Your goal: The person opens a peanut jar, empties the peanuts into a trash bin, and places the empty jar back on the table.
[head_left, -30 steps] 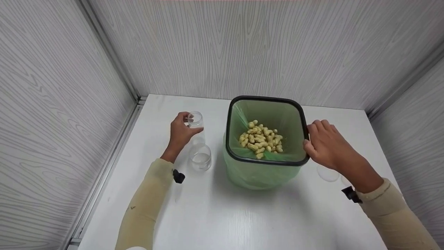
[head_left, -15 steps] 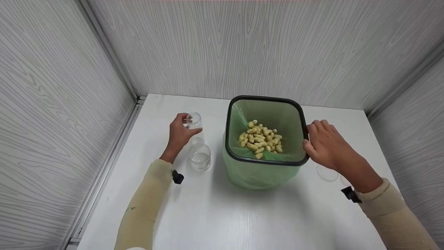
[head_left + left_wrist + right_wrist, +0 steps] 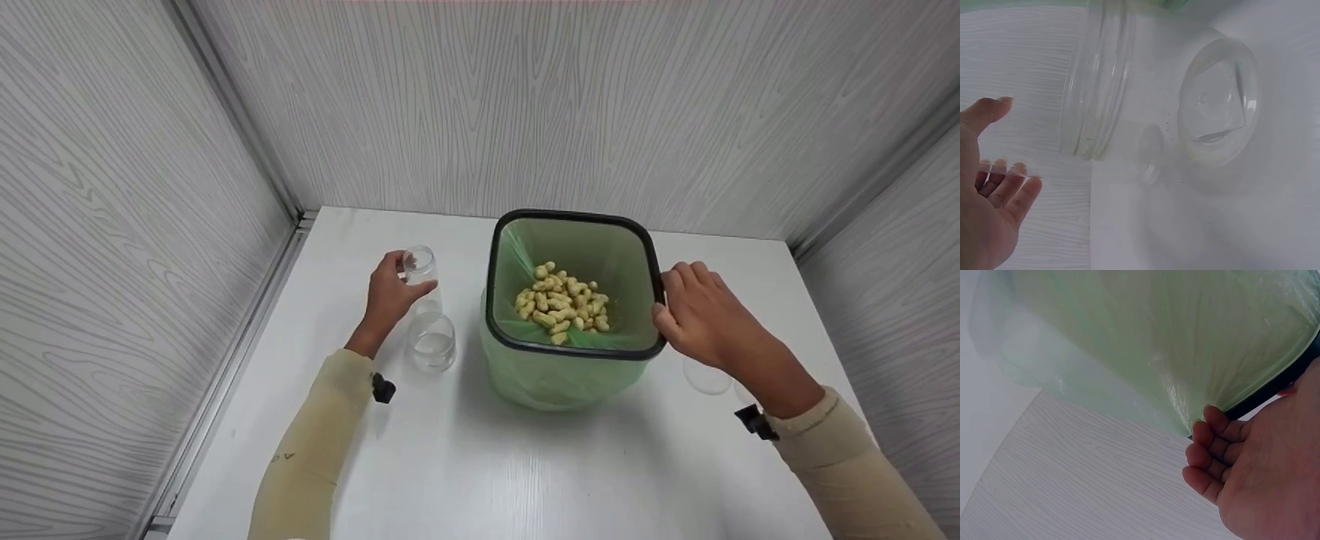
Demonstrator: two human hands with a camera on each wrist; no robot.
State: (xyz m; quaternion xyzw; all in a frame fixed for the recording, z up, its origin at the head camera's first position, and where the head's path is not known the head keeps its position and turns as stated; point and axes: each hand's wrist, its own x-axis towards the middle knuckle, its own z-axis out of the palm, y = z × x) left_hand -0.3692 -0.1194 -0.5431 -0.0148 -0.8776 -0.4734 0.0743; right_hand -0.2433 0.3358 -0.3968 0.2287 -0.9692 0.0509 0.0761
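Note:
My left hand (image 3: 390,292) holds a tall clear jar (image 3: 428,301) near its top, thumb on the near side and fingers round the far side. In the left wrist view, the fingertips (image 3: 1028,191) show through its see-through wall. A wider clear jar (image 3: 433,346) with a threaded neck stands just in front of it. My right hand (image 3: 705,315) grips the black rim (image 3: 577,351) of a square bin on its right side. A green bag (image 3: 555,386) lines the bin. Unshelled peanuts (image 3: 561,304) lie in a heap inside.
Clear round discs (image 3: 707,376) lie on the white table (image 3: 525,480) below my right wrist, one partly hidden by it. Wood-grain panels (image 3: 465,105) enclose the table at the back and both sides. The bin stands between my two hands.

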